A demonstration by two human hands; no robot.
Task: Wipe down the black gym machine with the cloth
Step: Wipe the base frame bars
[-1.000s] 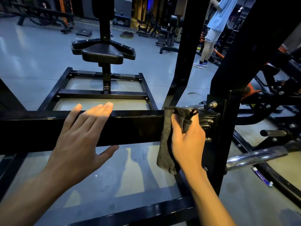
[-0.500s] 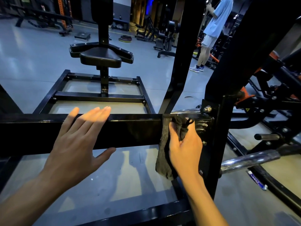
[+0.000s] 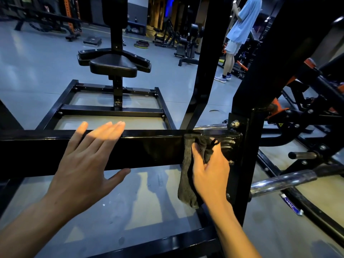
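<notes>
From the head view little has changed over the last second: the right hand (image 3: 210, 170) still presses the grey cloth (image 3: 188, 174) against the right end of the black crossbar (image 3: 149, 148), though it now sits slightly lower on the bar's front face, closer to the bolted plate (image 3: 240, 146) than before. Its fingers curl round the bunched top of the cloth while the loose tail hangs down past the bar's lower edge. The left hand (image 3: 87, 161) remains flat and released on the bar — fingers straight, tips just over the top edge, thumb spread under the bottom edge — holding nothing. Between the two hands a stretch of bare bar lies unobstructed. To the right the cloth is hemmed in by the plate and the black upright (image 3: 247, 164); a chrome peg (image 3: 279, 181) juts out just beyond that. Past the bar the black seat (image 3: 113, 67) stands on its floor frame (image 3: 111, 110), well apart from the hands, with grey floor (image 3: 37, 62) around it and a person (image 3: 236, 34) standing far off at upper right.
</notes>
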